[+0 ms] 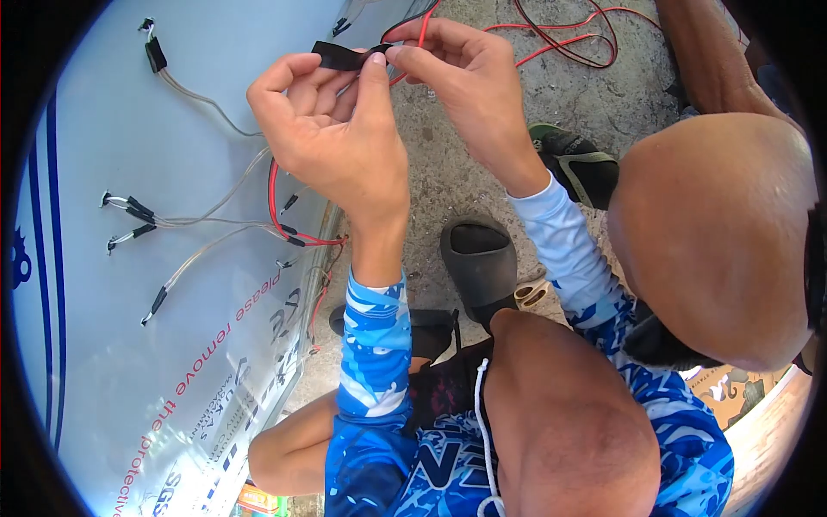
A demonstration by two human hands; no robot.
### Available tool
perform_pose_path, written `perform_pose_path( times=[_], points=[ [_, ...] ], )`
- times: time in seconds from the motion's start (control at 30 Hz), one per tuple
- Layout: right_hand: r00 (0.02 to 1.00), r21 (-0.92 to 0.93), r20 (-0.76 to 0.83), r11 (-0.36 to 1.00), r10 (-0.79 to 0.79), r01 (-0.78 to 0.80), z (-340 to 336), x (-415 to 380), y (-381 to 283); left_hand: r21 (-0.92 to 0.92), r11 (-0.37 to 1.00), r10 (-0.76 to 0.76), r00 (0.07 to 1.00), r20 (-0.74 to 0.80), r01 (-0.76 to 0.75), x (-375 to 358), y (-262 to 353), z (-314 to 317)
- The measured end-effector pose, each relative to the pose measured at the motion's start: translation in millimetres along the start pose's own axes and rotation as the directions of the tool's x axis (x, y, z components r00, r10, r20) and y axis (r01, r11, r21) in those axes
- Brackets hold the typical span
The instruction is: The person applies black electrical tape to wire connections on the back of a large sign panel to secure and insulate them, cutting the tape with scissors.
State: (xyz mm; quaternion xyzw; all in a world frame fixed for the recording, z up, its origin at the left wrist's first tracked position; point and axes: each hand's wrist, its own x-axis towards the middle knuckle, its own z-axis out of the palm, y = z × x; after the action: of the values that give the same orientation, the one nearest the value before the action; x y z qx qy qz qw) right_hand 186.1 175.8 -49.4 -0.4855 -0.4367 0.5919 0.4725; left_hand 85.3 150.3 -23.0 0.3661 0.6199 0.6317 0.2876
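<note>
My left hand (340, 129) is raised over the edge of the panel, its thumb and index finger pinching a short, twisted strip of black tape (340, 57). My right hand (469, 73) pinches the other end of the tape, close to the left thumb. A red wire (425, 28) and a black one pass by the right fingertips. What lies under the tape where the fingertips meet is hidden. Below the left hand, thin grey wires (202, 220) with black-taped joints lie on the pale printed panel (95, 379).
Loops of red and black wire (568, 60) lie on the rough concrete floor (629, 95). Tan handles (531, 294), seemingly of scissors, sit beside a black slipper (479, 263). A co-worker's limb (715, 52) and a strapped sandal (577, 164) are at the upper right.
</note>
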Motion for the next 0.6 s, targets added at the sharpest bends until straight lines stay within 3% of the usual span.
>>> perform_pose_path(
  times=[0.17, 0.33, 0.4, 0.47, 0.6],
  points=[
    [1.000, -0.038, 0.022, 0.999, -0.022, 0.023, -5.9, 0.0, 5.9, -0.087, 0.990, -0.113, 0.994, -0.011, 0.111, 1.2, 6.8, 0.6],
    [1.000, 0.002, -0.014, 1.000, 0.008, -0.008, 3.9, -2.5, -10.6, -0.085, 0.990, -0.116, 0.993, 0.014, 0.117, 6.2, 4.3, -0.4],
    [0.958, -0.034, -0.046, 0.958, 0.285, -0.286, 11.6, 0.9, -33.0, -0.064, 0.992, -0.108, 0.994, 0.026, 0.110, 10.4, -1.1, -3.1],
    [0.970, -0.005, -0.013, 0.970, 0.242, -0.242, 10.0, -1.1, -30.9, 0.046, 0.999, 0.015, 0.998, 0.053, -0.018, 13.7, -7.8, -7.2],
    [0.974, 0.134, 0.027, 0.965, 0.226, -0.227, 11.0, -1.0, -16.8, 0.063, 0.991, -0.122, 0.990, 0.070, 0.117, 14.6, -0.2, -7.5]
  ],
)
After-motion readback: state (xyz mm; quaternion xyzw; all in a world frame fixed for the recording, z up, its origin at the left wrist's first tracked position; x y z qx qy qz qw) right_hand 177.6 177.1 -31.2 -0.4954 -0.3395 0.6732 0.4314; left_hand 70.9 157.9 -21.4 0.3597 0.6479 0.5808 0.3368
